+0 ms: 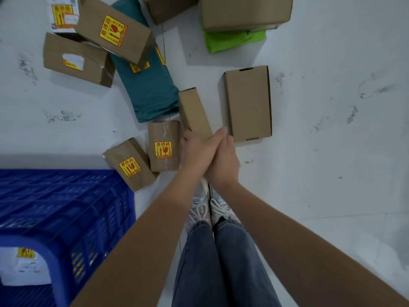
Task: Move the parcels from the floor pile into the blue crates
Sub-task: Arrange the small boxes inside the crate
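White floor [321, 151] carries eight cardboard boxes and two soft mailers. Both arms reach forward; left hand [194, 155] and right hand [223, 160], pressed together, clasp a narrow box [193, 111]; blue crate [66, 196] sits left.

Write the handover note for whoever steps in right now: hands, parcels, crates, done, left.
Left hand and right hand: both closed together on the near end of the narrow brown box.
Blue crate sits at the person's left; a white-labelled parcel is already inside a crate at the lower left.
Still on the floor: two small fragile-sticker boxes beside the crate, the flat plain box, the teal bag, two stickered boxes at upper left, the green bag under a large box.
Left: crate the held box, then the rest.
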